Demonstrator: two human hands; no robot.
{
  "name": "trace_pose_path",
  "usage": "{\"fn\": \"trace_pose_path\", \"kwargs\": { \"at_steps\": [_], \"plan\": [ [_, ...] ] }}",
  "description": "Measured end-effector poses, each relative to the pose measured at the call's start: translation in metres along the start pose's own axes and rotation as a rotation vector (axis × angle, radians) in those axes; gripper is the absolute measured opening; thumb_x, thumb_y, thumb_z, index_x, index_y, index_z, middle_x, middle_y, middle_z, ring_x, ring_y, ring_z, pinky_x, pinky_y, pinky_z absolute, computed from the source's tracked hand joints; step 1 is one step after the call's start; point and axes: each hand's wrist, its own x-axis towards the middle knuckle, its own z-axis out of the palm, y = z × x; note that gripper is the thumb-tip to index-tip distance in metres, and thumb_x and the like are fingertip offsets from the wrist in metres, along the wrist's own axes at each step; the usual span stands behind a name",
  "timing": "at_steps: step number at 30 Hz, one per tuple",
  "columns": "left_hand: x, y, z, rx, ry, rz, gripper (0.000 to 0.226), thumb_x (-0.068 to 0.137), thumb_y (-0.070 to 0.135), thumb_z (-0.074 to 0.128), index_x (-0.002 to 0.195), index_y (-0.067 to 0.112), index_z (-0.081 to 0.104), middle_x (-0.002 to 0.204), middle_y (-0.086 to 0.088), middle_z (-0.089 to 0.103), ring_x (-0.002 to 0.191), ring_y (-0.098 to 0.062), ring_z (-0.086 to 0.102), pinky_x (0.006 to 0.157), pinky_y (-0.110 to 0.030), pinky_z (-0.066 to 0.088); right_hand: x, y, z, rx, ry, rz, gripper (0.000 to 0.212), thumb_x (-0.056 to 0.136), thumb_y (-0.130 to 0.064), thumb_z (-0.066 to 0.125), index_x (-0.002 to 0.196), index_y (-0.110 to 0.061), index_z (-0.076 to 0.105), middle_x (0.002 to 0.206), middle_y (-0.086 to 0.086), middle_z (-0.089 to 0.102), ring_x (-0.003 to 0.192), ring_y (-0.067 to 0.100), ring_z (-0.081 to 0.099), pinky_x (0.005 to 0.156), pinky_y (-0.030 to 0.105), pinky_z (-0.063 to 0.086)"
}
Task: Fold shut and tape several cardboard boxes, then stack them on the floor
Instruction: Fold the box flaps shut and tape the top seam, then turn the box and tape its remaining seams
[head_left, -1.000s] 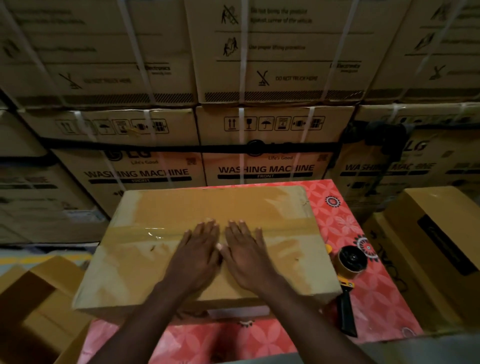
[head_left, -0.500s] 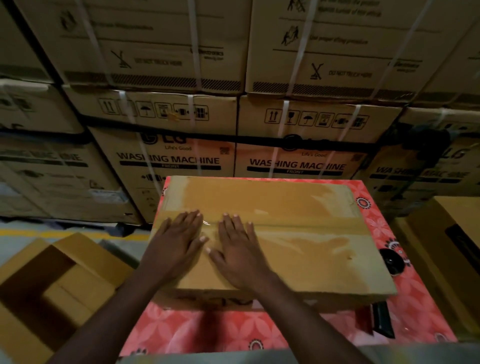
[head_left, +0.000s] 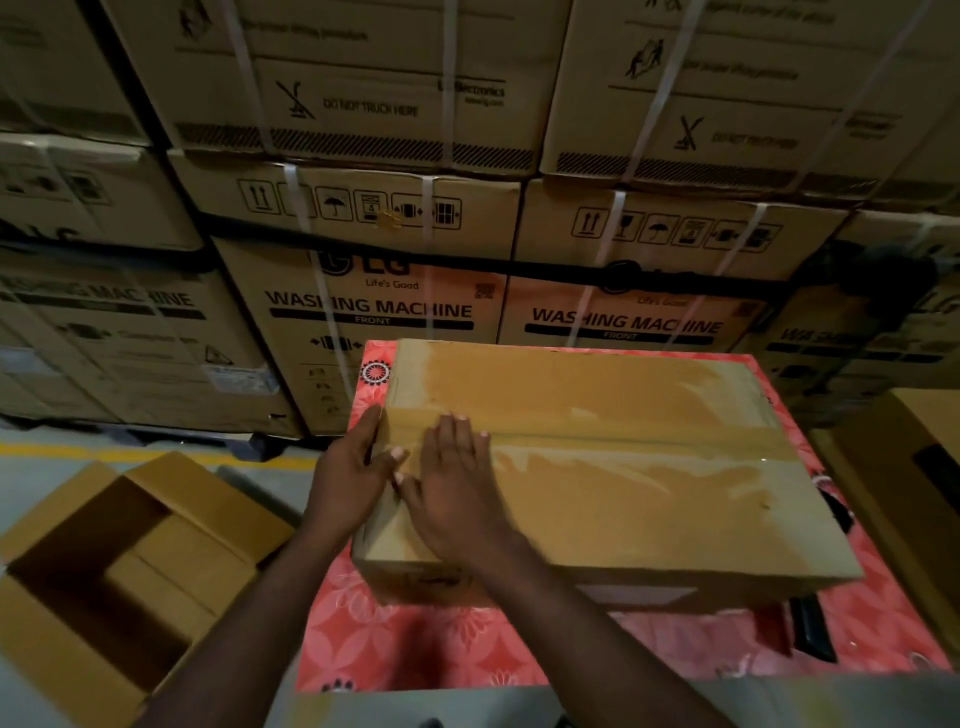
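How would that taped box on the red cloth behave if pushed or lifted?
The taped box is probably stiff: its top lies flat under tape. Wide and low, it seems unlikely to tip. It may slide easily on the smooth-looking tablecloth.

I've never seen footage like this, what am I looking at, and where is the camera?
No machine here: a person wears one camera on the head, looking down at their own bare hands. It is the only view. A closed cardboard box lies on a red patterned tablecloth; tape runs along its top seam. The right hand lies flat on the lid; the left hand presses the box's left end, thumb on top. Neither grips anything. A black handle, likely a tape dispenser's, shows by the box's near right corner. An open box sits on the floor at left, with washing machine cartons stacked behind.
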Motion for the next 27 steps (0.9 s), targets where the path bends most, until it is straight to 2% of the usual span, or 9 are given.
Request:
{"fn": "trace_pose_path", "kwargs": {
  "at_steps": [2,5,8,11,15,17,20,23,27],
  "plan": [
    [0.0,-0.007,0.0,-0.132,-0.008,-0.047,0.067,0.095,0.022,0.069,0.155,0.022,0.04,0.151,0.007,0.047,0.139,-0.014,0.047,0.114,-0.042,0.042,0.005,-0.002,-0.005,0.039,-0.023,-0.085,0.077,0.099,-0.049,0.01,0.158,-0.001,0.022,0.167,0.021,0.012,0.156,0.035,0.004,0.125,0.052,-0.002],
    [-0.006,-0.006,0.002,-0.217,-0.026,-0.082,0.055,0.103,0.023,0.057,0.154,0.028,0.039,0.146,0.016,0.045,0.132,-0.008,0.047,0.104,-0.032,0.043,0.011,0.007,-0.009,0.087,0.082,-0.025,0.063,0.106,-0.038,0.034,0.158,-0.004,0.024,0.168,0.016,0.016,0.156,0.03,0.01,0.125,0.048,0.002],
    [-0.008,-0.007,0.007,-0.305,-0.022,-0.088,0.053,0.103,0.021,0.055,0.153,0.031,0.039,0.144,0.019,0.044,0.127,-0.002,0.047,0.097,-0.023,0.042,0.009,0.002,-0.003,-0.019,0.077,0.129,0.073,0.105,-0.046,0.026,0.159,0.001,0.013,0.168,0.021,0.003,0.156,0.034,-0.002,0.125,0.052,-0.003],
    [-0.005,-0.009,0.008,-0.47,-0.015,-0.143,0.048,0.104,0.011,0.051,0.15,0.023,0.045,0.14,0.017,0.05,0.113,0.011,0.053,0.087,-0.008,0.044,0.007,-0.023,0.004,0.018,0.042,0.025,0.072,0.106,-0.043,0.028,0.159,0.003,0.013,0.167,0.025,0.001,0.155,0.038,-0.005,0.125,0.052,-0.005],
    [-0.006,-0.006,0.011,-0.667,-0.066,-0.317,0.027,0.106,0.021,0.044,0.12,0.02,0.068,0.107,0.01,0.075,0.101,-0.006,0.068,0.084,-0.021,0.051,0.002,-0.042,0.01,-0.001,0.056,-0.089,0.071,0.103,-0.034,0.034,0.16,0.001,0.009,0.168,0.021,-0.003,0.156,0.034,-0.009,0.125,0.051,-0.005],
    [-0.005,-0.007,0.008,-0.703,-0.113,-0.373,0.027,0.106,0.027,0.045,0.117,0.02,0.069,0.11,0.003,0.075,0.104,-0.012,0.068,0.088,-0.028,0.049,0.001,-0.043,0.014,0.017,0.064,-0.079,0.078,0.1,-0.04,0.037,0.16,-0.001,0.006,0.169,0.019,-0.007,0.155,0.031,-0.014,0.125,0.05,-0.006],
    [0.018,-0.004,0.001,-0.681,-0.163,-0.427,0.029,0.103,0.029,0.051,0.115,0.011,0.071,0.111,-0.006,0.075,0.106,-0.02,0.069,0.093,-0.035,0.049,0.0,-0.043,0.02,0.016,0.082,-0.073,0.094,0.093,-0.054,0.04,0.161,-0.004,-0.001,0.169,0.015,-0.012,0.154,0.027,-0.02,0.125,0.048,-0.007],
    [0.062,0.006,0.004,-0.489,-0.172,-0.295,0.026,0.092,0.033,0.064,0.105,0.011,0.072,0.1,-0.008,0.075,0.1,-0.03,0.068,0.086,-0.038,0.05,-0.002,-0.043,0.02,-0.007,0.073,-0.081,0.106,0.087,-0.062,0.048,0.161,-0.004,0.0,0.169,0.018,-0.008,0.155,0.029,-0.016,0.125,0.049,-0.005],
    [0.119,0.033,0.013,-0.227,-0.107,-0.152,0.035,0.095,0.033,0.067,0.125,0.014,0.061,0.112,-0.005,0.068,0.095,-0.025,0.067,0.077,-0.035,0.055,-0.004,-0.043,0.011,-0.007,0.035,-0.105,0.109,0.087,-0.062,0.05,0.16,-0.004,-0.005,0.168,0.021,-0.007,0.155,0.033,-0.011,0.125,0.052,-0.002]
  ]
}}
